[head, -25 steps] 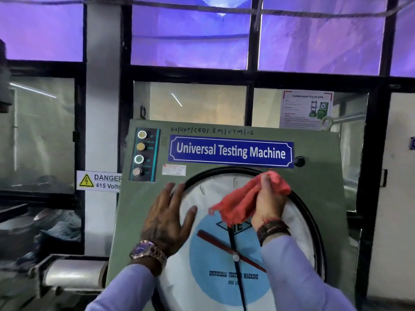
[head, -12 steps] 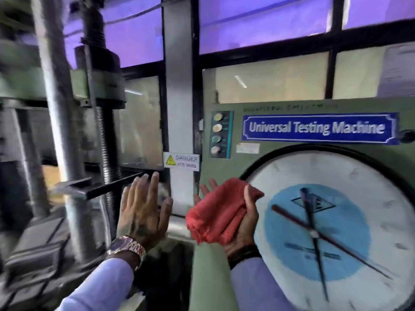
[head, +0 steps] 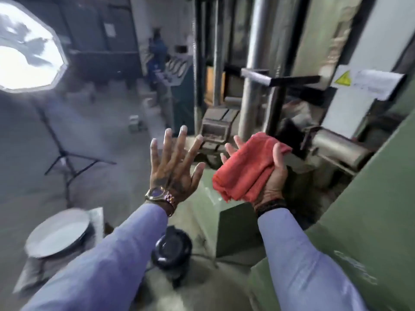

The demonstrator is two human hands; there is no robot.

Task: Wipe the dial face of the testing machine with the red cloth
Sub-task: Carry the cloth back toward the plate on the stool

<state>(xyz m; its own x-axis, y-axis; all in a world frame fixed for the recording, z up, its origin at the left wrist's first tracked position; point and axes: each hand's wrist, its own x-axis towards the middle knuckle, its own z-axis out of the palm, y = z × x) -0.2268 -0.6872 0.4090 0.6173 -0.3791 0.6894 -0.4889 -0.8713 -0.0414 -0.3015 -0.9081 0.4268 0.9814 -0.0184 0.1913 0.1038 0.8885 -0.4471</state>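
Fingers of left hand [head: 171, 173] spread wide; right hand [head: 269, 176] grips red cloth [head: 244, 171]; warning label [head: 368, 83] unreadable.

A workshop or testing lab: just beyond the hand [head: 267, 173] gripping the red cloth [head: 244, 169] rise steel columns [head: 253, 63] of a green-painted machine [head: 359, 221]. A hazard label [head: 342, 78] sits above it, a tripod [head: 67, 158] far left on bare concrete floor [head: 107, 122].

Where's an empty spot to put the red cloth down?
The right hand grips the red cloth. Bare room: the pale green ledge below both hands, and the grey floor between the tripod and the machine. The columns and clamps behind the cloth are crowded.
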